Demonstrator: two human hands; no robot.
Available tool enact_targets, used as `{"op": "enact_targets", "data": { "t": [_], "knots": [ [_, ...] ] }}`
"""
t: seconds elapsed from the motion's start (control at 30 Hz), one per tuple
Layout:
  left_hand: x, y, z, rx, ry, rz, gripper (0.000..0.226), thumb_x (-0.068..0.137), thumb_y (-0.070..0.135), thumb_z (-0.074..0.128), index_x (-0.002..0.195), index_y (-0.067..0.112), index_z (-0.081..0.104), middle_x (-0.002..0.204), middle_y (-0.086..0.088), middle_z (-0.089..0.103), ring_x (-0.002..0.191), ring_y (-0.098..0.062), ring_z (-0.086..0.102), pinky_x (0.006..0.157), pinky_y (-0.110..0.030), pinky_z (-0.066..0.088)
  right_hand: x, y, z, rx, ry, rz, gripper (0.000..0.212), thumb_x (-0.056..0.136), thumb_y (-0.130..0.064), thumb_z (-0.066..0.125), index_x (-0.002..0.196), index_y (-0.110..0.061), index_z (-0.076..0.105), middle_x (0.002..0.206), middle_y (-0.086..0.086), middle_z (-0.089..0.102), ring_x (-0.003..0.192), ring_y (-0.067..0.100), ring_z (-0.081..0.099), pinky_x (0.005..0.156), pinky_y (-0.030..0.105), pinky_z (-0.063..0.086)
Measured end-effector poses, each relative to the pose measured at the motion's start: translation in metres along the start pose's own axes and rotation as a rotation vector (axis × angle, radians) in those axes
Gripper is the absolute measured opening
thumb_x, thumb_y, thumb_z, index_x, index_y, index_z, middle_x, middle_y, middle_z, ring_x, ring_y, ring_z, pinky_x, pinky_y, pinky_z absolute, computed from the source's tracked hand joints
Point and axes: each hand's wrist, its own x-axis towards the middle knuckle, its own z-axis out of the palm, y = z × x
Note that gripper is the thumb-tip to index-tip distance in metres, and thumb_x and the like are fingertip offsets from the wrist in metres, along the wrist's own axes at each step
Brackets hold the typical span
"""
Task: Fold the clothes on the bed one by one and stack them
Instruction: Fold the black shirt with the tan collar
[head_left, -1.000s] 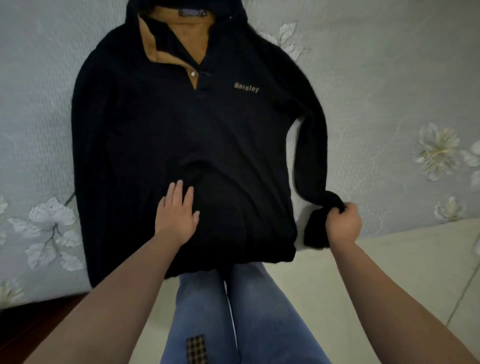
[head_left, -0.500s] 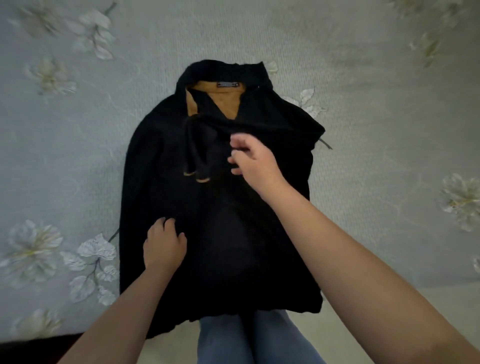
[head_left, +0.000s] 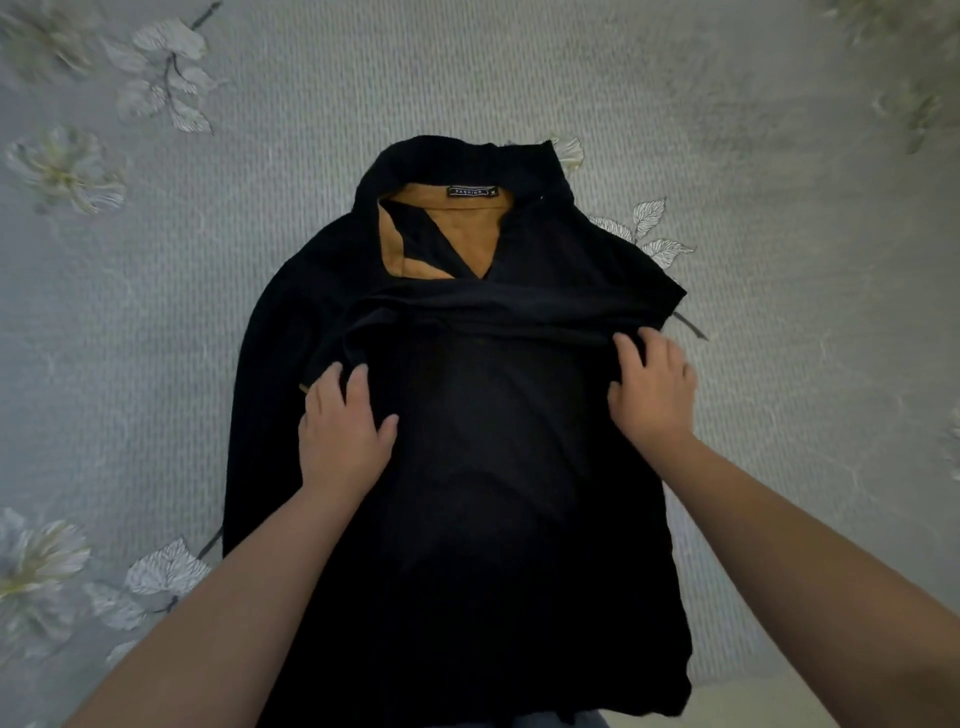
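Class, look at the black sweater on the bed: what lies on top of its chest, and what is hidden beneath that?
A folded sleeve crosses the black sweater below the tan collar lining. Both hands, left hand and right hand, rest on the sweater. The chest beneath the sleeve is covered.

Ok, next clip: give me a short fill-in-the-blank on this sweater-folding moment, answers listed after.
1. The black sweater has a collar lining coloured ____.
2. The folded sleeve lies across the sweater's ____.
3. The left hand and right hand both rest on the ____.
4. The bedspread bears a ____ pattern.

Answers: mustard; chest; sweater; floral
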Motion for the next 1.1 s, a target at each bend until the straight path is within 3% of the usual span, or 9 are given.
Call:
{"op": "enact_targets", "data": {
  "t": [0.13, 0.27, 0.4, 0.5, 0.63, 0.77, 0.87, 1.0, 1.1],
  "knots": [
    [0.017, 0.01, 0.011, 0.111, -0.025, 0.112, 0.063, 0.09, 0.024, 0.055, 0.144, 0.012, 0.026, 0.151, -0.016, 0.017, 0.14, -0.03, 0.014, 0.11, -0.045, 0.021, 0.027, 0.009, -0.006, -0.122, -0.132, -0.118, 0.037, 0.08, 0.001, 0.057, 0.117, -0.005, 0.059, 0.108, 0.017, 0.057, 0.101, 0.034, 0.053, 0.085, 0.04, 0.036],
    [0.024, 0.01, 0.015, 0.078, -0.001, 0.079, 0.068, 0.089, 0.013, 0.055, 0.147, 0.014, 0.019, 0.149, -0.018, 0.02, 0.135, -0.034, 0.026, 0.106, -0.046, 0.027, 0.021, 0.041, -0.002, -0.208, -0.19, -0.523, 0.033, 0.038, 0.002, 0.081, 0.068, -0.006, 0.071, 0.06, 0.01, 0.057, 0.049, 0.03, 0.058, 0.046, 0.033, 0.046],
    [0.036, -0.004, 0.007, 0.022, -0.003, 0.003, 0.065, 0.088, 0.001, 0.05, 0.145, 0.004, 0.02, 0.136, -0.025, 0.035, 0.116, -0.041, 0.041, 0.097, -0.049, 0.034, 0.034, 0.049, -0.008, 0.012, -0.101, -0.342, 0.036, 0.076, -0.033, 0.046, 0.079, -0.007, 0.071, 0.072, 0.009, 0.066, 0.067, 0.029, 0.065, 0.066, 0.042, 0.047],
    [0.045, -0.01, -0.004, 0.001, -0.032, 0.024, 0.059, 0.087, -0.004, 0.046, 0.142, -0.001, 0.026, 0.122, -0.027, 0.045, 0.106, -0.039, 0.047, 0.092, -0.046, 0.039, 0.062, 0.037, -0.017, 0.108, 0.057, -0.13, 0.037, 0.077, -0.016, 0.046, 0.103, 0.003, 0.066, 0.096, 0.021, 0.065, 0.086, 0.039, 0.063, 0.074, 0.05, 0.048],
    [0.057, -0.019, -0.014, 0.159, -0.03, 0.112, 0.051, 0.084, -0.005, 0.047, 0.135, 0.001, 0.04, 0.112, -0.021, 0.052, 0.102, -0.035, 0.05, 0.084, -0.043, 0.04, 0.094, 0.026, -0.028, -0.031, -0.208, 0.037, 0.04, 0.084, -0.009, 0.037, 0.117, -0.006, 0.061, 0.119, 0.017, 0.059, 0.115, 0.034, 0.05, 0.096, 0.041, 0.036],
    [0.073, -0.03, -0.027, 0.124, 0.196, 0.399, 0.032, 0.059, -0.025, 0.047, 0.076, -0.007, 0.066, 0.069, -0.022, 0.054, 0.061, -0.039, 0.055, 0.048, -0.031, 0.035, 0.122, 0.011, -0.056, 0.253, -0.176, 0.101, 0.027, 0.085, -0.004, 0.039, 0.095, 0.005, 0.062, 0.1, 0.026, 0.061, 0.098, 0.034, 0.055, 0.082, 0.035, 0.039],
    [0.078, -0.037, -0.046, 0.247, 0.262, 0.598, 0.027, 0.057, -0.008, 0.034, 0.056, -0.002, 0.061, 0.056, -0.016, 0.052, 0.048, -0.029, 0.05, 0.049, -0.025, 0.026, 0.141, 0.003, -0.073, 0.078, -0.241, -0.015, 0.03, 0.083, -0.011, 0.037, 0.096, 0.0, 0.062, 0.096, 0.021, 0.062, 0.098, 0.029, 0.055, 0.087, 0.031, 0.034],
    [0.074, -0.049, -0.05, 0.517, 0.222, 0.586, 0.017, 0.067, -0.005, 0.046, 0.068, 0.002, 0.062, 0.065, -0.012, 0.055, 0.059, -0.029, 0.054, 0.05, -0.03, 0.03, 0.148, 0.003, -0.067, -0.403, -0.19, -0.121, 0.023, 0.087, -0.01, 0.04, 0.103, -0.008, 0.057, 0.104, 0.013, 0.062, 0.107, 0.029, 0.05, 0.103, 0.035, 0.022],
    [0.063, -0.043, -0.037, 0.717, -0.203, 0.39, 0.029, 0.088, 0.018, 0.046, 0.116, 0.018, 0.055, 0.121, -0.003, 0.047, 0.118, -0.024, 0.042, 0.096, -0.037, 0.033, 0.137, 0.0, -0.044, -0.275, -0.05, -0.037, 0.028, 0.086, -0.004, 0.041, 0.113, -0.002, 0.05, 0.116, 0.018, 0.052, 0.114, 0.033, 0.041, 0.105, 0.045, 0.022]
  ]
}}
